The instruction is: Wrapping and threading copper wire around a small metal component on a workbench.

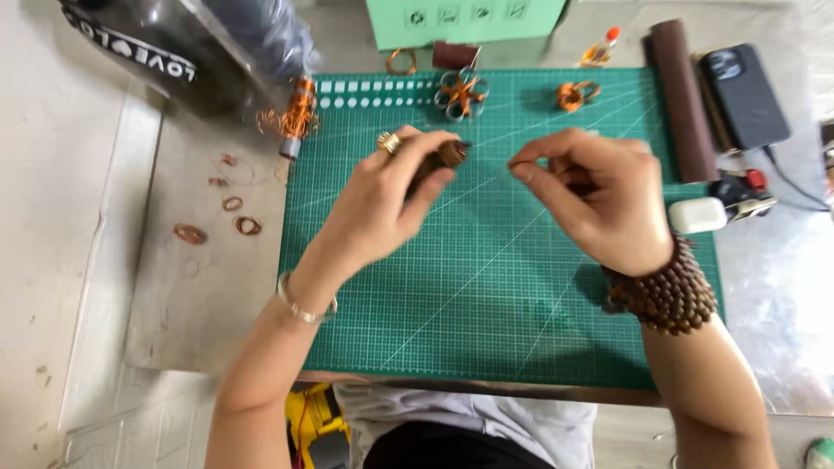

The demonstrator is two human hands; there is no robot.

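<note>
My left hand [391,187], with a gold ring on one finger, is closed around a small dark brown roll [447,156] held above the green cutting mat [486,304]. My right hand [591,195], with a brown bead bracelet at the wrist, pinches its thumb and forefinger together just right of the roll; something thin may be between them, too fine to make out. Both hands hover over the upper middle of the mat.
A copper wire flower in metal rings [462,92] and a copper coil [576,94] lie at the mat's far edge. A wire spool [298,117] and loose copper rings [217,217] sit left. A brown roll [682,100], phone [744,82], white case [697,214] sit right.
</note>
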